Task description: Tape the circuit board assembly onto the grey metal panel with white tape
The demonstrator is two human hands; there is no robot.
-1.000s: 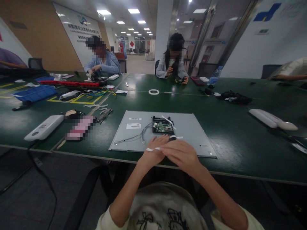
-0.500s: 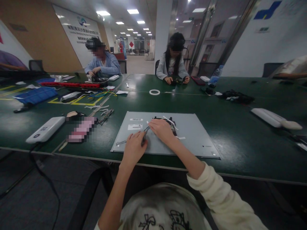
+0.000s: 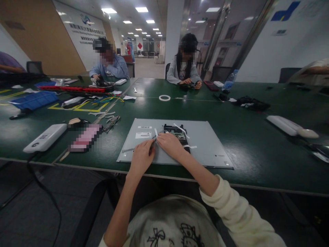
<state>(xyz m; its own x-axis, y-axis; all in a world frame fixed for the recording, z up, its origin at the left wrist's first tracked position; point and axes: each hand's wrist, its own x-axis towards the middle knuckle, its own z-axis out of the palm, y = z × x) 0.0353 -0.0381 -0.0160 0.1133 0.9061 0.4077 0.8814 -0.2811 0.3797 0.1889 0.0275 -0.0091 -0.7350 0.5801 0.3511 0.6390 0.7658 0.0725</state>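
Observation:
A flat grey panel [image 3: 205, 144] lies in front of me. On it sits a circuit board in a black frame [image 3: 177, 131], partly covered by my right hand, with white tape strips [image 3: 190, 146] across it. A thin grey cable [image 3: 128, 150] runs over the panel's left half and under my left hand [image 3: 142, 156], whose fingers are curled closed on it. My right hand [image 3: 170, 144] is beside it, fingers together, the tips at the lower end of a short strip of white tape [image 3: 156, 132]. The fingertips of both hands nearly meet; their exact grip is partly hidden.
To the left lie a white power bank [image 3: 46, 138], a pink phone [image 3: 86, 137], tweezers [image 3: 111, 124] and a blue tray [image 3: 34, 102]. Beyond the panel is a tape roll [image 3: 164, 98]. A white device [image 3: 285, 126] lies right. Two people work across the table.
My right hand has moved slightly down and towards my left hand, uncovering more of the circuit board. The white strip by its fingertips shows more. My left hand has stayed near the cable.

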